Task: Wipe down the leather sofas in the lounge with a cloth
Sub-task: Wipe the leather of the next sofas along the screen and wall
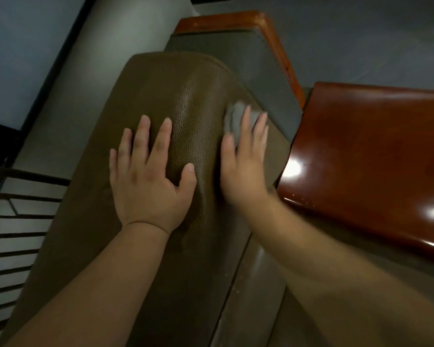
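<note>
Grey floor fills the far right of the head view, with a pale wall and a dark-framed panel at the far left and dark rails at the near left. One olive-brown leather sofa back (186, 101) runs from near to far through the middle; its grain is pebbled and catches a soft sheen along the rounded top. Beyond it lies a grey padded section (248, 61) edged with a reddish wooden frame (276, 38). One glossy red-brown wooden armrest (371, 151) sits to the right, showing bright reflections. Two bare hands are on the sofa. The left hand (148, 176) lies flat on the leather, fingers straight and spread, holding nothing. The right hand (243, 161) presses one crumpled grey cloth (233, 116) against the right slope of the sofa back, just beside the grey section; its fingers lie over the cloth, fairly straight, with the cloth bunched beneath them and poking out past the fingertips.
</note>
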`<state>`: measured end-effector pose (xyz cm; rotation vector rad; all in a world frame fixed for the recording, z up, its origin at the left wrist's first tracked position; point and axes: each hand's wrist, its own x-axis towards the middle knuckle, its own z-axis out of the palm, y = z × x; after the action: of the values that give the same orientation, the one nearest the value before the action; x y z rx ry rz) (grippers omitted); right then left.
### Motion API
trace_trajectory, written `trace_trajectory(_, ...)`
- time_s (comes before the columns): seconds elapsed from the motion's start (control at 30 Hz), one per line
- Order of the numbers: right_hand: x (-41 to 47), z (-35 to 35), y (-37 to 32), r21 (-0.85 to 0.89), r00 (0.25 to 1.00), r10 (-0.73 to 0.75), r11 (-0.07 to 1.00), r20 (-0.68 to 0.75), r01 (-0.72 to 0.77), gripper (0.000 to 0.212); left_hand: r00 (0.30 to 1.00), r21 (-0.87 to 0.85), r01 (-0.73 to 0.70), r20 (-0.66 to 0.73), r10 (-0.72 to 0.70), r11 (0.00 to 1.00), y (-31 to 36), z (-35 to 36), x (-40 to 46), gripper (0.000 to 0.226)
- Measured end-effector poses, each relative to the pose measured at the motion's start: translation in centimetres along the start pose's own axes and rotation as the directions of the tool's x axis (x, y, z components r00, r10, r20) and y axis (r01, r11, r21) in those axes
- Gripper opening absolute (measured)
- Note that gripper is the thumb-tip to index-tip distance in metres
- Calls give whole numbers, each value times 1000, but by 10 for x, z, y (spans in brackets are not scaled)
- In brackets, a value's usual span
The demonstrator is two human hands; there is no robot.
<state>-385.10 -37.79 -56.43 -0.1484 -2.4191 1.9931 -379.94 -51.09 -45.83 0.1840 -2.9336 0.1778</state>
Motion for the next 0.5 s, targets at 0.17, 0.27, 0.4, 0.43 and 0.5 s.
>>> trace_trajectory(0.17, -67, 7, 22, -45, 992, -4, 999, 126, 10, 72, 1000, 20, 3, -11, -2, 1000, 1, 0, 0, 84)
trace_trajectory(0.27, 34, -6, 9, -17, 961, 275, 961, -30, -275, 66, 999, 20, -5, -34, 6, 1000, 0, 1, 0, 85)
trace_trajectory(0.4, 52, -3, -20, -28, 999, 37, 999, -25, -38, 66, 1000, 13, -8, -16, 8, 1000, 1, -3, 0, 86)
trace_trajectory(0.43, 25, 1, -23, -10, 994, -110, 994, -14, 110, 66, 1000, 16, -8, -2, 8, 1000, 2, -3, 0, 86)
trace_trajectory(0.5, -24, 5, -7, -5, 946, -319, 947, 63, 320, 67, 1000, 12, -10, 9, 10, 1000, 2, -5, 0, 85)
